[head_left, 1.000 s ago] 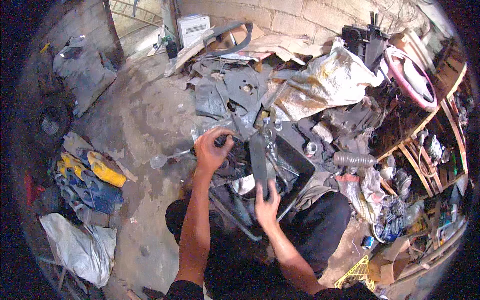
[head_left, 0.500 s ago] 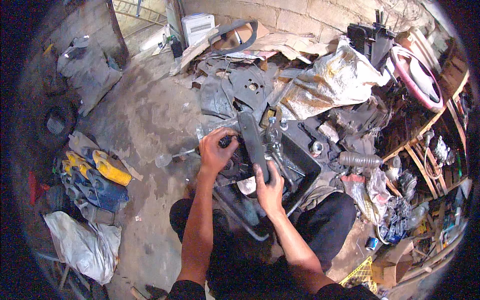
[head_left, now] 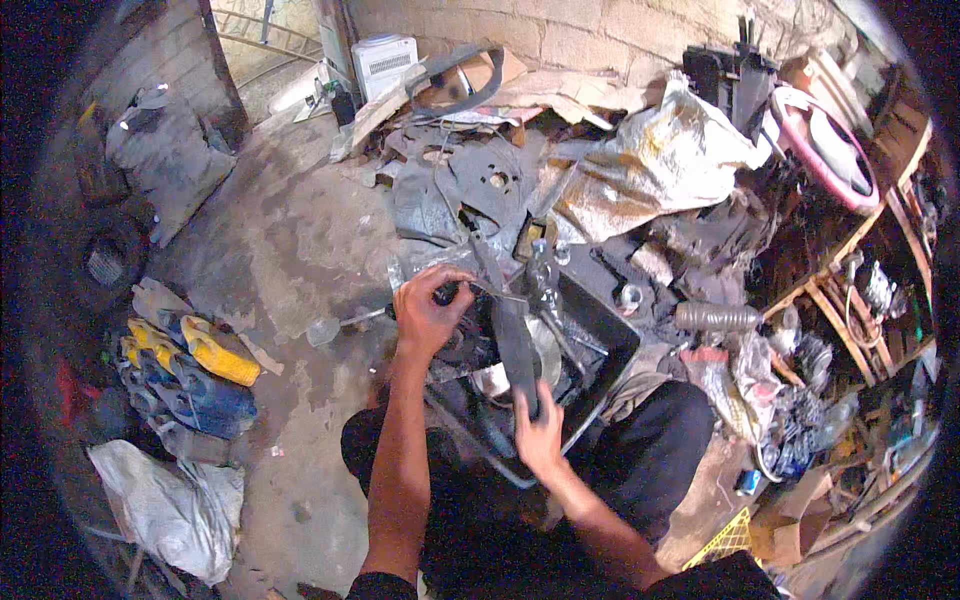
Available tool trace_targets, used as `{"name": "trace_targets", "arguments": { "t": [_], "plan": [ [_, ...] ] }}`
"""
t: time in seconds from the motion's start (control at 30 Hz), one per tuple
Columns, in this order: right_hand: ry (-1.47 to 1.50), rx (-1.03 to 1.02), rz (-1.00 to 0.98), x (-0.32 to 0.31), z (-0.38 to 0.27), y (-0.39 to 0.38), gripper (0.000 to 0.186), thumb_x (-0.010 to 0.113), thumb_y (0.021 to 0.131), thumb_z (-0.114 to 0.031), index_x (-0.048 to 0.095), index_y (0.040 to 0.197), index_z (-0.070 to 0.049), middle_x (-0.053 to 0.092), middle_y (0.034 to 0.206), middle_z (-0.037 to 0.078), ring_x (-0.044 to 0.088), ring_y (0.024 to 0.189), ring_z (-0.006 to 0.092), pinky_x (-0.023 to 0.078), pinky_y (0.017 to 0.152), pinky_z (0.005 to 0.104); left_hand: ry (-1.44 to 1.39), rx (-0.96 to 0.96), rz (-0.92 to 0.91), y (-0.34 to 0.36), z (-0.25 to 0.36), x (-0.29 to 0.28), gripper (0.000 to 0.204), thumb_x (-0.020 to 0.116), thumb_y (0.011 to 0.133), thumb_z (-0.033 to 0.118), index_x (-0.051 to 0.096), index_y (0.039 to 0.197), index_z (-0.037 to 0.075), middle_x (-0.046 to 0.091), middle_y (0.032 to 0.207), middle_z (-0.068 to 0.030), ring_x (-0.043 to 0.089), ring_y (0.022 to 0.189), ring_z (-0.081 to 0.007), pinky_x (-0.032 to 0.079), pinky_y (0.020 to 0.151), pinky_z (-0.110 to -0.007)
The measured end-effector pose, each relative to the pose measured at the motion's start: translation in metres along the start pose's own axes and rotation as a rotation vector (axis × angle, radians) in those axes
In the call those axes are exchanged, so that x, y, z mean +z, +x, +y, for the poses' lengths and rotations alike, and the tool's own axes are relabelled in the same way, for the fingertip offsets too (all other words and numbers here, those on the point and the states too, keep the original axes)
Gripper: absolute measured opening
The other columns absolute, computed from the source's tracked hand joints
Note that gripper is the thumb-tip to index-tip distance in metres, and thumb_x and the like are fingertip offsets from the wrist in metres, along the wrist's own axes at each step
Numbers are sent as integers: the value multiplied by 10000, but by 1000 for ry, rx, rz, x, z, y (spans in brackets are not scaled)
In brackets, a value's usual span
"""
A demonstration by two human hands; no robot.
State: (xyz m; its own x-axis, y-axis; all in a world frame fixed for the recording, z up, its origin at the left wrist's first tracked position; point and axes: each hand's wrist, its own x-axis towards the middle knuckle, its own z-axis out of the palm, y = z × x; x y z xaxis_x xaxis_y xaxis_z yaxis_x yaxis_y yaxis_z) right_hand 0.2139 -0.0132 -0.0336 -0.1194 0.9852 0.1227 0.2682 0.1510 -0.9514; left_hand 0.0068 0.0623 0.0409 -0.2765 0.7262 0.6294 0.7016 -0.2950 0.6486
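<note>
My right hand (head_left: 540, 430) grips the lower end of a long, dark, flat-sided part (head_left: 513, 340), which tilts up and away from me over a black tray (head_left: 625, 345). My left hand (head_left: 430, 305) is closed in a pinch at the tray's left side, near the part's upper end. From its fingertips a thin rod-like piece (head_left: 508, 294) reaches across the dark part; its kind is too blurred to name. In the tray, a clear plastic bottle (head_left: 542, 275) and a round whitish piece (head_left: 492, 380) lie among dark metal parts.
Yellow-and-blue shoes (head_left: 215, 350) and a white sack (head_left: 170, 505) lie on the floor at left. Beyond the tray are a black perforated sheet (head_left: 470, 180) and a stained sack (head_left: 650, 165). A pink-rimmed steering wheel (head_left: 825, 150) and wooden slats stand at right.
My right hand has drawn the dark part down toward me and turned it. A thin piece now shows across it from my left fingertips. The whole view has shifted slightly.
</note>
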Motion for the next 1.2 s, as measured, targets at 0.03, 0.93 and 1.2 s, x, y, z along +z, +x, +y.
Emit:
{"name": "trace_targets", "arguments": {
  "t": [0.03, 0.93, 1.2],
  "plan": [
    [4, -32, -1, -3, 17, -10, 382, 601, 934, -240, 570, 1205, 27, 678, 1009, 253, 677, 942, 370, 510, 820, 421, -6, 17, 10, 1, 0, -2, 139, 707, 708, 58, 704, 845, 82, 709, 878, -72, 690, 828, -253, 528, 747, -336],
    [-304, -184, 145, 5, -2, 16, 420, 602, 923, -282, 566, 1177, 50, 672, 840, 267, 668, 756, 434, 526, 682, 454, 24, 51, 86, 0, -1, 6, 129, 727, 696, 87, 704, 823, 76, 708, 865, -79, 687, 800, -257, 527, 727, -343],
    [-17, -38, -32, 1, -4, -5, 322, 590, 940, -192, 575, 1172, 31, 701, 930, 215, 697, 855, 350, 528, 749, 409, -67, 33, 36, -2, -2, -2, 103, 719, 714, 69, 699, 815, 65, 711, 849, -75, 692, 811, -250, 526, 733, -330]
  ]
}}
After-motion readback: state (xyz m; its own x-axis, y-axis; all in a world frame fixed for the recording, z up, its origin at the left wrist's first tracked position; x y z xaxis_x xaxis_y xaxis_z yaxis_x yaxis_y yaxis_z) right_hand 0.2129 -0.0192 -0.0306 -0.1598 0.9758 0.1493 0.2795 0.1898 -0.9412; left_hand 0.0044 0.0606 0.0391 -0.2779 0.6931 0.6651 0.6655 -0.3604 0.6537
